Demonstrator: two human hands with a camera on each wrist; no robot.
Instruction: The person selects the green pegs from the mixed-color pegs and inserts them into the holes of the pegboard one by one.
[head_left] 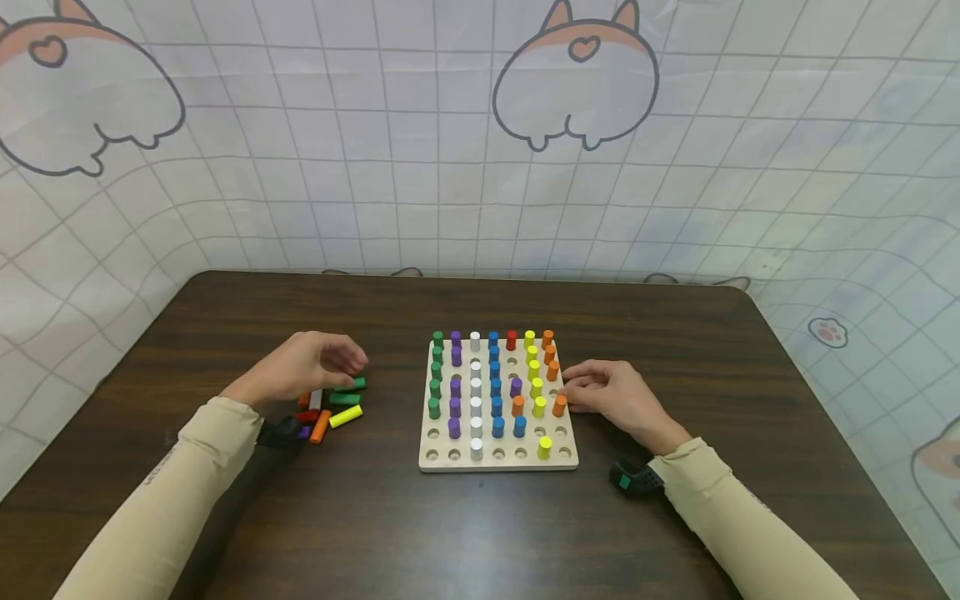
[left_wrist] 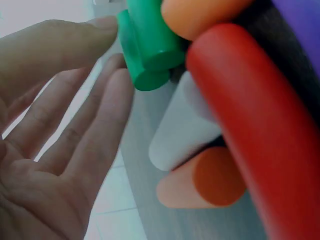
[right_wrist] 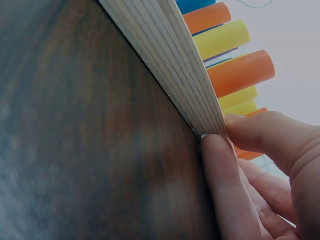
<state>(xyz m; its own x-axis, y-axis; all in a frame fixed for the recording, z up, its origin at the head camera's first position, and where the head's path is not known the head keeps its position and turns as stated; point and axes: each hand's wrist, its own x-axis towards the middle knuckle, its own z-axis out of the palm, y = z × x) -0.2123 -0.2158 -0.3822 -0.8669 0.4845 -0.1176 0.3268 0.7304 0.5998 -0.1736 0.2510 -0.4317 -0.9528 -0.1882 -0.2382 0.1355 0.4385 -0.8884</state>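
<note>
A square wooden pegboard (head_left: 498, 463) lies on the table with colored pegs standing in columns of green, purple, white, blue, yellow and orange. My right hand (head_left: 618, 400) holds its right edge. In the right wrist view, the thumb (right_wrist: 265, 130) is at the upper edge and the index finger (right_wrist: 225, 185) lies against the layered side. To the left, my left hand (head_left: 300, 367) hovers over a loose pile of pegs, its fingers loosely bent. In the left wrist view, its thumb and fingertips are right beside two green pegs (left_wrist: 155, 40), with a red peg (left_wrist: 250, 110) nearer the camera.
Around the left hand lie a loose yellow peg (head_left: 346, 416), an orange peg (head_left: 320, 426) and several others, partly hidden by the wrist. Some board holes show without pegs, mainly in the front rows. A patterned cloth (head_left: 450, 167) hangs behind the dark table (head_left: 487, 533).
</note>
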